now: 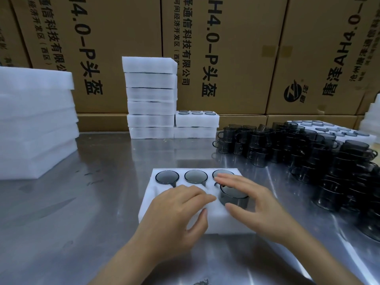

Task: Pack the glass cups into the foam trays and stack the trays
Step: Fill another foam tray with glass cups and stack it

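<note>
The table (98, 202) carries everything, and the tray (148, 204) near its front edge is the landmark. Beyond the tray stands a stack (151, 97) of packed trays, out of the way yet in reach. Left of the tray lie blank foam slabs (35, 124); right of it crowd the loose cups (308, 153), close for quick picking. The left hand (176, 210) rests flat on the tray, fingers straight, likely steadying it. The right hand (255, 200), fingers spread and relaxed, lies over a cup (232, 197) standing proud of the tray's front right pocket, apparently pressing it home
</note>
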`<action>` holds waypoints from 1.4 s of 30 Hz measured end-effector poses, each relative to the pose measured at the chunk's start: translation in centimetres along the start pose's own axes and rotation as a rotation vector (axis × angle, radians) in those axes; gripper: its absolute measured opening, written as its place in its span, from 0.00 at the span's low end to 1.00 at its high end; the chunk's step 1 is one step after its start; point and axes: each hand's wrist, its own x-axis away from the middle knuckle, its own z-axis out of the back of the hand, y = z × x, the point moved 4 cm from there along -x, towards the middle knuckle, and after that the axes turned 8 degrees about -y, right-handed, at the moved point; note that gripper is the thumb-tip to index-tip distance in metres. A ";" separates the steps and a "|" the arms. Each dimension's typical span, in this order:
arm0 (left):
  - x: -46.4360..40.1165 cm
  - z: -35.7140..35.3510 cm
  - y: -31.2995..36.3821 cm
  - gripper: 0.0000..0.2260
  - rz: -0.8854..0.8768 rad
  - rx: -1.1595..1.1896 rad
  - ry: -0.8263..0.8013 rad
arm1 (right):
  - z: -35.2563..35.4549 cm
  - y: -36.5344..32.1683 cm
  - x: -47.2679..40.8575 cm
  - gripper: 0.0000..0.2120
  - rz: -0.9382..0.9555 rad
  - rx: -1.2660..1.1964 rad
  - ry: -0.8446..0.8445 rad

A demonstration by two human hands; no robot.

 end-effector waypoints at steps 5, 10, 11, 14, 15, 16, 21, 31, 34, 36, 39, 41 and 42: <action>0.0 0.0 0.0 0.16 0.002 0.011 0.016 | 0.5 -0.1 0.5 0.24 0.010 -0.040 0.049; -0.2 -1.2 1.0 0.22 -0.076 -0.094 -0.164 | 0.3 0.0 0.9 0.24 -0.022 0.180 0.013; -0.2 -1.5 1.2 0.22 -0.080 -0.134 -0.204 | 0.0 -0.1 1.0 0.24 -0.037 0.283 -0.044; -0.5 -1.9 1.3 0.22 -0.029 -0.116 -0.233 | -0.8 0.3 1.1 0.26 -0.079 0.487 -0.181; -0.6 -1.8 1.3 0.21 -0.014 -0.099 -0.219 | -0.8 0.3 1.1 0.27 -0.082 0.508 -0.196; -0.8 -1.7 1.4 0.21 -0.006 -0.095 -0.205 | -0.8 0.3 1.1 0.27 -0.085 0.524 -0.208; -1.0 -1.8 2.1 0.20 0.006 -0.125 -0.210 | -0.9 0.3 1.2 0.26 -0.090 0.536 -0.194; -0.1 -1.8 1.6 0.21 0.065 -0.167 -0.171 | 5.3 3.7 3.3 0.21 -0.494 0.612 0.510; 0.1 -1.1 0.6 0.18 0.135 -0.064 -0.088 | 6.9 6.3 5.1 0.29 -0.904 0.573 0.473; 0.2 -0.7 0.1 0.17 0.169 -0.031 -0.030 | 6.8 6.9 5.4 0.31 -1.019 0.576 0.399; 0.2 0.1 -0.4 0.15 0.211 -0.035 0.055 | 6.4 6.8 5.0 0.29 -0.991 0.680 0.348; 0.2 0.6 -0.7 0.14 0.242 -0.038 0.098 | 6.2 6.4 4.5 0.27 -0.902 0.705 0.354; 0.2 0.8 -0.9 0.13 0.261 -0.035 0.111 | 6.0 6.1 4.3 0.25 -0.848 0.699 0.346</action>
